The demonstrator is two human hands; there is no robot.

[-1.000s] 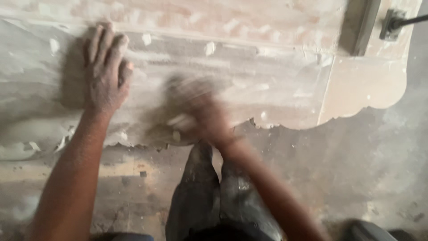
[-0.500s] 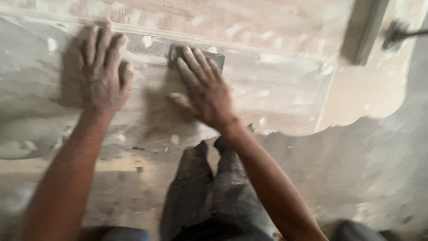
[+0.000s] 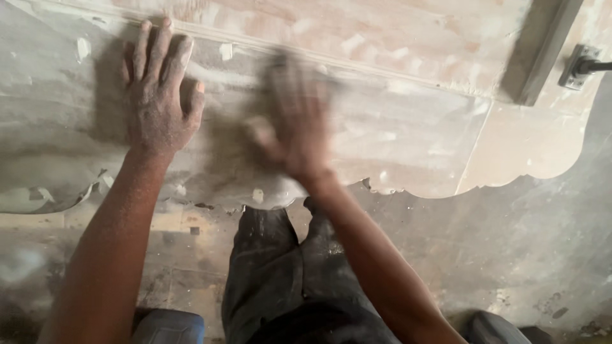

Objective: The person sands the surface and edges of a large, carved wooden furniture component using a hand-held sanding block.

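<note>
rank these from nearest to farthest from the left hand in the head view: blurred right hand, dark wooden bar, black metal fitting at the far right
From the left hand:
1. right hand, just beside it on the wooden panel.
2. dark wooden bar, upper right.
3. black metal fitting, at the right edge.

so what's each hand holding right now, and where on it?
Left hand holds nothing; it lies flat, palm down, on the wooden panel. Right hand is motion-blurred on the panel; whether it grips anything cannot be told.

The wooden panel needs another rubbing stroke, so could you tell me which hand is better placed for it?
Probably the right hand: it is blurred mid-panel, apparently rubbing. The left hand lies flat, fingers spread, bracing.
</note>
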